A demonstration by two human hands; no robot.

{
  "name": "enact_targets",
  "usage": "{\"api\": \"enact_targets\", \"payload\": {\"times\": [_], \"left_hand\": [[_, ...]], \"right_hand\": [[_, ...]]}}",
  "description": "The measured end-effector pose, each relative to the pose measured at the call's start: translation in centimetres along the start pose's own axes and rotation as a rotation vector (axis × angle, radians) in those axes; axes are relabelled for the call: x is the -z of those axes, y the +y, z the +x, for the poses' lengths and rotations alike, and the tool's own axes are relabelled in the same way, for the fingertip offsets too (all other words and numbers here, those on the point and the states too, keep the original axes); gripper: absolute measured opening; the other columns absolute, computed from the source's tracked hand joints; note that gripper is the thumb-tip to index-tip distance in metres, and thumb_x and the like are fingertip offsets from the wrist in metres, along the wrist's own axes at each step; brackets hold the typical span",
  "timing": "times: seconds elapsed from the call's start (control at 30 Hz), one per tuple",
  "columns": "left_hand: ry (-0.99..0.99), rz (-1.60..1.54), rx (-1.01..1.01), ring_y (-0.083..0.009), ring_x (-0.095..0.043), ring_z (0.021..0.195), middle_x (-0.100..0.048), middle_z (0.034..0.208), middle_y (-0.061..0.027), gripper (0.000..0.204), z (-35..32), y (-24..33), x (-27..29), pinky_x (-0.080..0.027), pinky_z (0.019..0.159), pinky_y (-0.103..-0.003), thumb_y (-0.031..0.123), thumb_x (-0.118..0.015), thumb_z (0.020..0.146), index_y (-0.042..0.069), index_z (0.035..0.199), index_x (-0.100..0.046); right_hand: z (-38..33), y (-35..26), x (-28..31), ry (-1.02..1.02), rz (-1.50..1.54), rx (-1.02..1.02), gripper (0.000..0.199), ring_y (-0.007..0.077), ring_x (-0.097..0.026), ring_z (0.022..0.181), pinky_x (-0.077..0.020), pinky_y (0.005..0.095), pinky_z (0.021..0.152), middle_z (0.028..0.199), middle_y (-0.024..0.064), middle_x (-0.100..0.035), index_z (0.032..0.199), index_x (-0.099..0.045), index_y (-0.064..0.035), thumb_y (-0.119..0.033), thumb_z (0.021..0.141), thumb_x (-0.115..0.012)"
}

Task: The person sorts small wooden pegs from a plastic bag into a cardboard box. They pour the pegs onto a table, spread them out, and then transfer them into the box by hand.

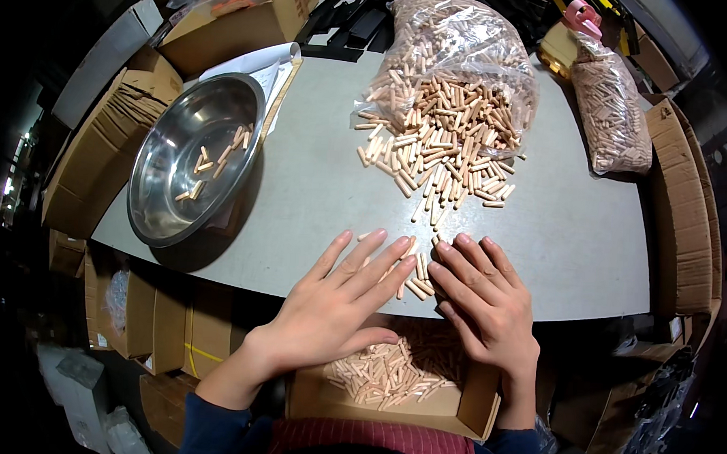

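Both my hands lie flat near the table's front edge, with a few loose wooden dowels point(422, 266) on the tabletop between them. My left hand point(338, 295) is open, its fingers stretched out over some of the dowels. Beside them, my right hand point(488, 297) rests with straight fingers, the tips close to the dowels. Below the edge, under my hands, a cardboard box point(453, 405) holds a heap of dowels point(394, 370). Farther off, a clear plastic bag point(461, 32) lies with its mouth toward me, and a pile of dowels point(456, 154) spills out of it.
A steel bowl point(159, 177) with several dowels sits tilted at the left, by papers point(261, 64). A second, full bag of dowels point(612, 112) stands at the far right. Cardboard boxes point(108, 135) flank the grey table point(318, 160) on both sides.
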State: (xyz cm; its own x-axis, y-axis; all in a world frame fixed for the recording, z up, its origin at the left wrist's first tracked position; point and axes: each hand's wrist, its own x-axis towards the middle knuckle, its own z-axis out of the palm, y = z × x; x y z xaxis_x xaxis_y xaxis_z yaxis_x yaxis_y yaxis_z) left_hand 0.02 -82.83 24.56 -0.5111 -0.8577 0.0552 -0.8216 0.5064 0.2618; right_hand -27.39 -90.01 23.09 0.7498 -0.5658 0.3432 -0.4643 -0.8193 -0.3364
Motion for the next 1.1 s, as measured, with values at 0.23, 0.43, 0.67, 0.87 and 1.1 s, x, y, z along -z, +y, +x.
{"api": "enact_targets", "payload": {"times": [0.23,0.43,0.67,0.87,1.1], "left_hand": [[0.17,-0.048,0.172,-0.0498,-0.023,0.163,-0.026,0.175,-0.0304,0.125,-1.3,-2.5,0.0,-0.016,0.133,-0.059,0.072,-0.076,0.085,-0.006,0.169,-0.026],[0.065,0.105,0.269,-0.0453,-0.024,0.164,-0.028,0.175,-0.0287,0.134,-2.7,-3.3,0.6,-0.013,0.133,-0.061,0.08,-0.075,0.08,-0.007,0.169,-0.026],[0.074,0.076,0.199,-0.0448,-0.026,0.164,-0.03,0.176,-0.026,0.13,-2.5,-3.8,0.8,-0.014,0.132,-0.063,0.082,-0.071,0.082,-0.004,0.169,-0.028],[0.055,0.085,0.148,-0.0445,-0.026,0.164,-0.031,0.176,-0.0231,0.129,-1.3,-3.8,1.0,-0.013,0.132,-0.064,0.084,-0.069,0.082,-0.002,0.169,-0.029],[0.065,0.057,0.126,-0.0438,-0.024,0.165,-0.03,0.176,-0.024,0.134,-0.7,-4.0,0.6,-0.011,0.132,-0.064,0.086,-0.07,0.079,-0.002,0.17,-0.026]], "right_hand": [[-1.1,0.5,-0.4,0.397,0.271,-0.422,0.061,0.0424,-0.061,0.141,-0.0452,0.0517,0.12,0.145,0.0246,-0.067,0.14,-0.068,0.0006,0.016,0.082,-0.055],[0.2,0.6,-0.5,0.242,0.064,-0.272,0.065,0.0418,-0.061,0.141,-0.0408,0.0561,0.123,0.146,0.0203,-0.068,0.145,-0.065,-0.0016,0.014,0.083,-0.054],[0.3,0.3,0.4,0.101,0.109,-0.092,0.057,0.0382,-0.063,0.14,-0.0414,0.0547,0.123,0.137,0.017,-0.074,0.132,-0.073,-0.0027,0.009,0.079,-0.057],[-0.2,0.3,0.1,0.268,0.373,-0.201,0.051,0.0389,-0.071,0.128,-0.0484,0.0506,0.117,0.125,0.019,-0.078,0.124,-0.076,0.0001,0.014,0.079,-0.055],[-0.8,0.3,-0.6,0.378,0.362,-0.332,0.052,0.0368,-0.073,0.125,-0.0512,0.0419,0.113,0.126,0.0199,-0.077,0.127,-0.074,0.0018,0.021,0.083,-0.053]]}}
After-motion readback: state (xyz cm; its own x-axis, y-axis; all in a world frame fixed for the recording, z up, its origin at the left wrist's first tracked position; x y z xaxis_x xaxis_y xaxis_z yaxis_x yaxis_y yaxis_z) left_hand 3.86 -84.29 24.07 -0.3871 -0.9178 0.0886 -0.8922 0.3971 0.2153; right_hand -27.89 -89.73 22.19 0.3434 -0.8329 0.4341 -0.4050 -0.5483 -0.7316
